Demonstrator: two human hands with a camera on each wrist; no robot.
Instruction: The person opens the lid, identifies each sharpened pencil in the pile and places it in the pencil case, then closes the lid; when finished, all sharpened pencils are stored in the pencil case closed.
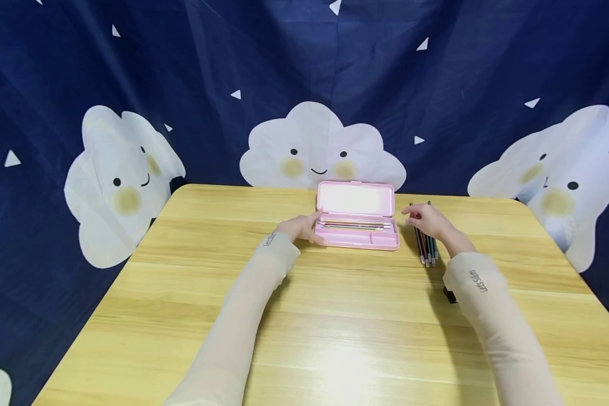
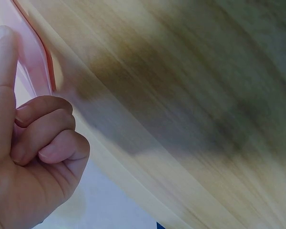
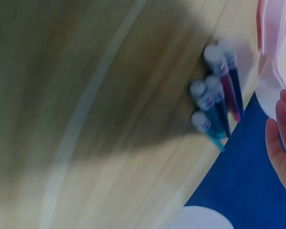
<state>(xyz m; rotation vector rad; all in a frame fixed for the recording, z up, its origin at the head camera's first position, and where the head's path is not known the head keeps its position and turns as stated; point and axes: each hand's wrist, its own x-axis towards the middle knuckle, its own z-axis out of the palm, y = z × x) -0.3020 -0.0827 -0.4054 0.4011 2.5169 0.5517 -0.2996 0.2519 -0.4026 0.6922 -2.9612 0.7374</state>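
Note:
An open pink pencil case (image 1: 355, 245) lies toward the far edge of the table, its lid tipped back. Several striped pencils (image 1: 355, 226) rest in its long compartment. My left hand (image 1: 303, 227) grips the case's left end; the left wrist view shows the thumb along the pink rim and other fingers curled. Over a bunch of dark-coloured pencils (image 1: 426, 248), right of the case, hovers my right hand (image 1: 428, 220), its fingers loosely bent and nothing seen in them. In the right wrist view, those pencils' eraser ends (image 3: 214, 57) appear apart from the hand.
The wooden table (image 1: 304, 316) reaches a dark blue curtain (image 1: 284, 51) with white clouds behind it. A small black object (image 1: 450, 295) lies partly hidden under the right sleeve. The front compartments of the case hold nothing visible.

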